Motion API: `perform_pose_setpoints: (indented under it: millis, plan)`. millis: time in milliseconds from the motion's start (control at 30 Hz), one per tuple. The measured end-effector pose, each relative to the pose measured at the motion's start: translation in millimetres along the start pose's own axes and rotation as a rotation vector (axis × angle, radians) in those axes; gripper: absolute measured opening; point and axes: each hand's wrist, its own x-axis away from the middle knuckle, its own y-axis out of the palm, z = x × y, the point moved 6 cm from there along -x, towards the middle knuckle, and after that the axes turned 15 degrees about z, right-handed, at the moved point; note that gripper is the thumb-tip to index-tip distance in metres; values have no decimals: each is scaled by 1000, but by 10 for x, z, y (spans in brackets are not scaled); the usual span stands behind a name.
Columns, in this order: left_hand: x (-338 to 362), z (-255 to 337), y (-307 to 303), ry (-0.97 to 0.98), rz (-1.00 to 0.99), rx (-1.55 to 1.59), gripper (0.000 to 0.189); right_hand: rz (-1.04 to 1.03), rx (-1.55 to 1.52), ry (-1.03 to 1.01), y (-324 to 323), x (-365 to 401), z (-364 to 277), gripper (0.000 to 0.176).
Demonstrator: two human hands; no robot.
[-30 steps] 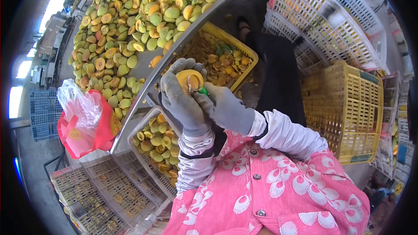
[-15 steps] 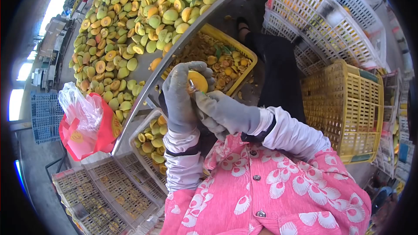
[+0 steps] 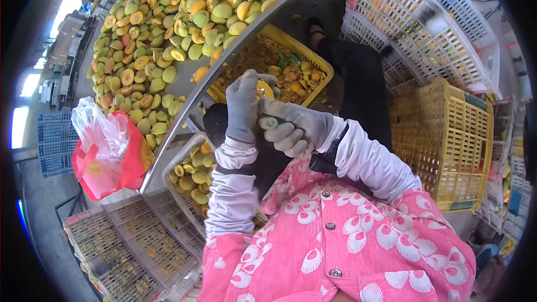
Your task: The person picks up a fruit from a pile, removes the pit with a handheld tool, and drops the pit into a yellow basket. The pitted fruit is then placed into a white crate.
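My left hand, in a grey glove, is closed around a peach half with yellow-orange flesh facing up. My right hand, gloved too, has its fingers curled around a small metal-tipped hand tool. Only the shiny tip shows, at the peach half's cut face; the handle is hidden in the fist. Both hands are close together over my lap. Just beyond them, a yellow crate on the floor holds brown pits, scraps and some orange fruit pieces.
Halved green-and-orange peaches are heaped on a metal-edged table. A red bag with clear plastic hangs by its edge. Pale crates stand at lower left, beside a crate of halves. White crates and a yellow crate stand right.
Both hands have shifted slightly away from my body and to the right. My left hand has turned, so less of the peach half shows. The tool's tip remains at the fruit.
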Motion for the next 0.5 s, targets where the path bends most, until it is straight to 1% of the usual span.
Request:
perform_pose_setpoints:
  millis: [33, 67, 133, 167, 200, 267, 300, 333, 400, 433, 467, 500]
  plan:
    - [-82, -32, -46, 149, -24, -248, 32, 37, -40, 17, -62, 19, 28, 36]
    - [-78, -89, -74, 137, -17, -248, 32, 41, -50, 25, -88, 6, 81, 36]
    - [-131, 32, -21, 361, -72, -343, 30, -76, -99, 20, -35, -46, 32, 37]
    - [-143, 5, 23, 174, -186, -216, 41, -80, -100, 23, -22, -77, 5, 37]
    - [-152, -32, 17, 171, -184, -222, 41, -97, -112, 36, -6, -108, -20, 37]
    - [-237, -330, -53, -223, -55, 336, 43, -111, -128, 47, 30, -142, -90, 37]
    - [-318, -443, -66, -377, -72, 611, 50, -52, -53, -4, 30, -137, -143, 40]
    - [-348, -556, -135, -383, -65, 617, 50, 5, 18, -53, 14, -148, -164, 44]
    - [-495, -533, -309, -123, 104, 441, 50, 35, 38, -37, 70, -206, -221, 43]
    - [-600, -622, -452, 10, 204, 426, 47, 309, 277, -277, 10, -182, -341, 40]
    - [-564, -616, -452, 11, 209, 429, 47, 580, 520, -513, -35, -117, -487, 38]
    - [-470, -467, -449, 197, 246, 238, 46, 830, 730, -692, -123, -110, -651, 37]
